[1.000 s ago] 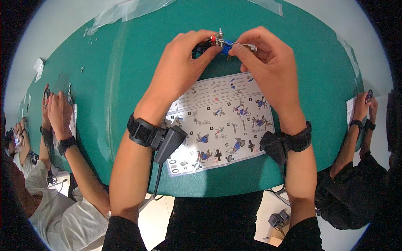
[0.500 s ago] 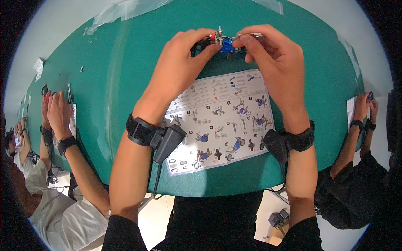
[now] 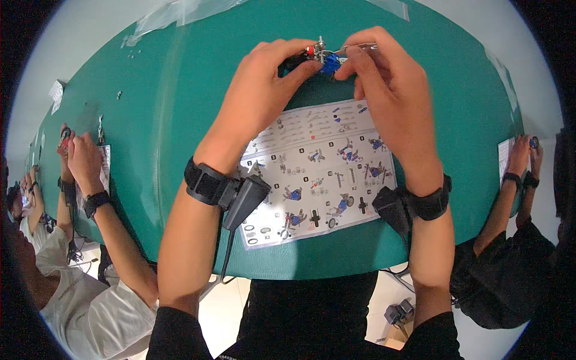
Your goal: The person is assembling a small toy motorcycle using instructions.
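Observation:
A small toy motorcycle model (image 3: 330,62) with blue, red and silver metal parts is pinched between the thumb and fingers of my left hand (image 3: 259,85). Its dark end is partly hidden behind those fingers. My right hand (image 3: 393,84) is closed at the other side, with a thin silver metal tool (image 3: 365,46) between thumb and fingers; its exact kind is unclear. The fingertips of my right hand meet the blue part. Below both hands lies a printed instruction sheet (image 3: 318,162) with small pictures of the model's steps.
A green table (image 3: 198,36) curves around the scene, with clear plastic bags (image 3: 180,15) at its far edge. Small metal bits (image 3: 119,95) lie to the left. Co-workers at left (image 3: 87,162) and right (image 3: 519,159) handle small parts. Black devices (image 3: 246,198) are strapped to my wrists.
The model has shifted slightly right. My right fingers have moved a little and now cover more of the model's right end; my left hand keeps its grip.

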### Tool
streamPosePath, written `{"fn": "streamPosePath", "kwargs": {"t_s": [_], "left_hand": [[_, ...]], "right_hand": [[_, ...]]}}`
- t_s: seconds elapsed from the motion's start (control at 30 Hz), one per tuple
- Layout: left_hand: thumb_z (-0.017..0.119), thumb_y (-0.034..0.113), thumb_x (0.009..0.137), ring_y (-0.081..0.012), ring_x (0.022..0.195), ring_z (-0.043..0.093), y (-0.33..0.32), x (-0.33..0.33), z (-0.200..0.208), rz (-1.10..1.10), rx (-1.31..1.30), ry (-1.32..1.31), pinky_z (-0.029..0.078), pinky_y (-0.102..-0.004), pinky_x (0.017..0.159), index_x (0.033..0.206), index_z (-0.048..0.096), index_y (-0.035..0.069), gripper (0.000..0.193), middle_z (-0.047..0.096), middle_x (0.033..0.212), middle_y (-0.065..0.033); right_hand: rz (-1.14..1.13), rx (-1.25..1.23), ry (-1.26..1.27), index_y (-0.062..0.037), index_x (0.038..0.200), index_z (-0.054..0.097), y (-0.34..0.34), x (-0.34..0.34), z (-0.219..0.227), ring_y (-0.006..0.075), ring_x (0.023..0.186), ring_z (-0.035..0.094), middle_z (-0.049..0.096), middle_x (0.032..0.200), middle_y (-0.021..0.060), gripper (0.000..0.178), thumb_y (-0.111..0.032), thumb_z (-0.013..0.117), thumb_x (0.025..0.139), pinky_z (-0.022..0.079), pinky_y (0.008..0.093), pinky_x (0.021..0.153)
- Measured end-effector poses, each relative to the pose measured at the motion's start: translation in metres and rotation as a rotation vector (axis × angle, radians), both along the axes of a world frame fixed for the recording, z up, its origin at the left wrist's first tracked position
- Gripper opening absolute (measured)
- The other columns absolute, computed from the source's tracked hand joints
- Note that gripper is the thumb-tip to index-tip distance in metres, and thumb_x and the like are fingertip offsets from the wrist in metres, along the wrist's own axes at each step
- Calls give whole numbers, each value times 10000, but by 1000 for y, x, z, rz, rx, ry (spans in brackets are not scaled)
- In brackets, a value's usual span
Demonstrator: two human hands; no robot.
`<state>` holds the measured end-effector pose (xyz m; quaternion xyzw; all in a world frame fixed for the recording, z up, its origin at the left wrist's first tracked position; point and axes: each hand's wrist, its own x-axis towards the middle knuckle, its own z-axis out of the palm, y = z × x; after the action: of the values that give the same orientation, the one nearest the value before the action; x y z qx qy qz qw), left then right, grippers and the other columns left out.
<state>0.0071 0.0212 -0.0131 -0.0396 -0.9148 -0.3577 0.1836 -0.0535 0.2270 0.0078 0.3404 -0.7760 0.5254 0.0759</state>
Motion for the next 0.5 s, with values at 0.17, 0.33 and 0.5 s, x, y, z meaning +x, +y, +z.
{"fn": "streamPosePath", "kwargs": {"t_s": [0.17, 0.33, 0.5], "left_hand": [[732, 170, 1052, -273, 1158, 717, -2, -3, -2, -19, 53, -24, 533, -371, 1059, 1321, 756, 43, 298, 777, 1265, -150], [734, 232, 1037, -342, 979, 658, -1, -4, -8, -56, 41, 156, 519, -434, 890, 1223, 788, 79, 247, 755, 1055, -141], [697, 194, 1077, -288, 1190, 705, -1, 0, 2, -43, 14, -6, 518, -374, 1072, 1318, 746, 23, 299, 767, 1283, -147]], "right_hand": [[-5, 65, 61, -61, 1106, 639, 0, -2, 2, 364, 783, 769, 746, 820, 168, 110, -166, 606, 1107, 567, 443, 680], [-1, 205, 283, -57, 1144, 615, 3, 2, 8, 341, 735, 719, 733, 844, 159, 113, -163, 581, 1126, 547, 422, 657], [-61, 334, 291, -50, 1186, 594, 4, -3, 13, 294, 718, 734, 752, 887, 142, 139, -177, 555, 1147, 551, 379, 659]]}}
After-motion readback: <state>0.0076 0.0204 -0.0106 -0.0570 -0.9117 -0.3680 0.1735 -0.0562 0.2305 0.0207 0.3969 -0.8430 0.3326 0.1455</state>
